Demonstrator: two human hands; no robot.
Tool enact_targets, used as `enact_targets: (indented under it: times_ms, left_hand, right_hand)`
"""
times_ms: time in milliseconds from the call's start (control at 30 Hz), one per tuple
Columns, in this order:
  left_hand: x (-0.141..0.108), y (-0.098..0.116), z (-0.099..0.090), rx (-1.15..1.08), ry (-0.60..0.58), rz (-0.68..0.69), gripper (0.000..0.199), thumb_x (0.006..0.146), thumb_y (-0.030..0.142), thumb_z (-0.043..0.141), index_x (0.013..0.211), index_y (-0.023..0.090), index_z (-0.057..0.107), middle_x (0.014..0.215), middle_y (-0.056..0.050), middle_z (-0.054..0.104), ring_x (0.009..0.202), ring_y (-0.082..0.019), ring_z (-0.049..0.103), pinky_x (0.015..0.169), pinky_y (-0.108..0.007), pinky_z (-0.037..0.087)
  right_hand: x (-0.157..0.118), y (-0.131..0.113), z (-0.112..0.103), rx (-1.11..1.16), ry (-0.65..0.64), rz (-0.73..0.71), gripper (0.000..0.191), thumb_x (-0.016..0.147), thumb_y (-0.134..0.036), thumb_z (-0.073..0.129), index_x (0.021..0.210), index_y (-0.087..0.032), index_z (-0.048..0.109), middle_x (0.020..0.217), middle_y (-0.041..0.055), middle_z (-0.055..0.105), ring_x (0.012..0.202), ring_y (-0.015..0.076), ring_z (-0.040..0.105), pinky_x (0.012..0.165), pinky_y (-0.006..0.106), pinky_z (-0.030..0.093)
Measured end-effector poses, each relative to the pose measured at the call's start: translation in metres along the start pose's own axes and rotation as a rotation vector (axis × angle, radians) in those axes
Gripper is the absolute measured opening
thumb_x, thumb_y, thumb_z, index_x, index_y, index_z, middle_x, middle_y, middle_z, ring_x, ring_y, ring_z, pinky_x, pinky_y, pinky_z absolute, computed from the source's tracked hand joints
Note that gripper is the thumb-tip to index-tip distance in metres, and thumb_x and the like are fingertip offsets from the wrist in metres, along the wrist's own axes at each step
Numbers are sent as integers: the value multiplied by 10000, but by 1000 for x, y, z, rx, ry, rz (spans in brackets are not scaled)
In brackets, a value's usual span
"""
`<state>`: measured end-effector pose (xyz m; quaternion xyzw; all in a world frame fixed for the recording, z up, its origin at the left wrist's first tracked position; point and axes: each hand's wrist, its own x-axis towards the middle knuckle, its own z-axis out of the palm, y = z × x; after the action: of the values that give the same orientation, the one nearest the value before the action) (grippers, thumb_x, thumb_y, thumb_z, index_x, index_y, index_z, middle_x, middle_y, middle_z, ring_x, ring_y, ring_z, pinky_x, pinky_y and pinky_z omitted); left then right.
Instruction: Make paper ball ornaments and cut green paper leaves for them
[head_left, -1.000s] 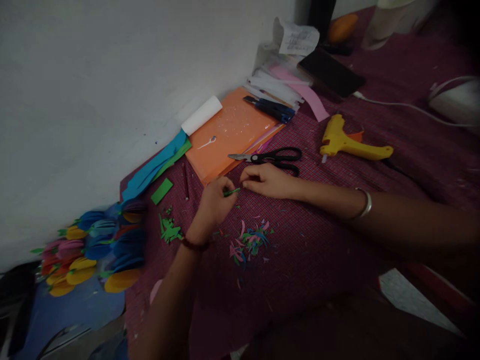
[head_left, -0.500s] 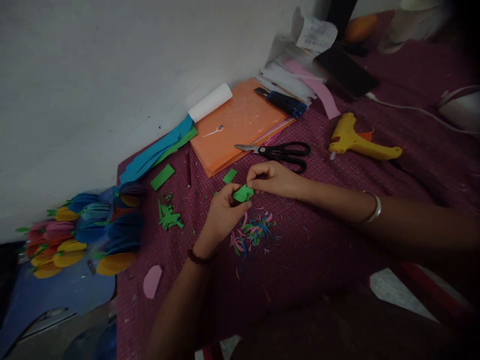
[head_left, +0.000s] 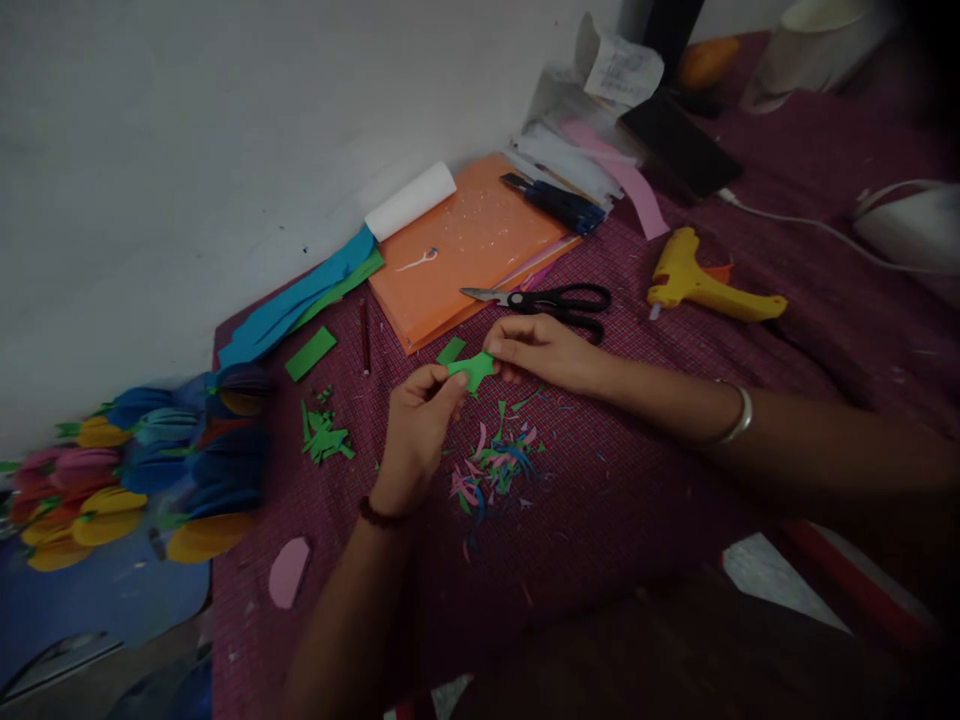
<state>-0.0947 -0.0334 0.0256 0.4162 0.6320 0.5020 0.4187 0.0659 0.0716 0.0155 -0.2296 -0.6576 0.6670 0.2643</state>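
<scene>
A green cut piece (head_left: 474, 371) with pointed edges is stretched between my two hands above the maroon cloth. My left hand (head_left: 421, 420) pinches its left end between thumb and fingers. At its right end, my right hand (head_left: 536, 350) grips it with the fingertips. A small green rectangle (head_left: 451, 350) lies just behind the piece. Pink, blue and green scraps (head_left: 499, 465) are scattered below my hands. Black-handled scissors (head_left: 551, 298) lie behind my right hand, next to an orange sheet stack (head_left: 450, 255).
A yellow glue gun (head_left: 705, 285), a phone (head_left: 679, 145) and a blue cutter (head_left: 559, 203) lie toward the right and back. Green offcuts (head_left: 324, 435), a pink piece (head_left: 289, 572) and colourful paper balls (head_left: 165, 450) are on the left.
My left hand has moved left, away from my right hand. The green piece, bunched between my fingers before, now shows spread out. The whole view has shifted slightly.
</scene>
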Motion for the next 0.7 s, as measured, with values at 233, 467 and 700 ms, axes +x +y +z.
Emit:
enact_targets:
  times_ms: [233,467,700]
  left_hand:
    - [-5,-2,0,137,10,88,238,791,318,674,629,161,597,559,41,500,538,-80,410,524,-218,313]
    - [-2,-9,-2,37,134,35,235,801,343,660,648,165,645,586,21,563,549,-92,476,541,-218,374]
    - [1,-17,0,-136,196,17,192,768,346,693,695,169,684,646,3,611,581,-91,506,556,-211,393]
  right_hand:
    - [2,4,4,-31,44,-47,187,758,-279,676,682,-146,569,598,-46,522,552,62,456,516,212,362]
    - [6,9,5,272,242,10,196,708,-247,721,758,-164,552,571,-54,580,464,58,480,468,203,394]
    - [2,4,10,504,218,174,213,665,-267,760,729,-167,583,705,-19,620,657,93,584,596,217,478]
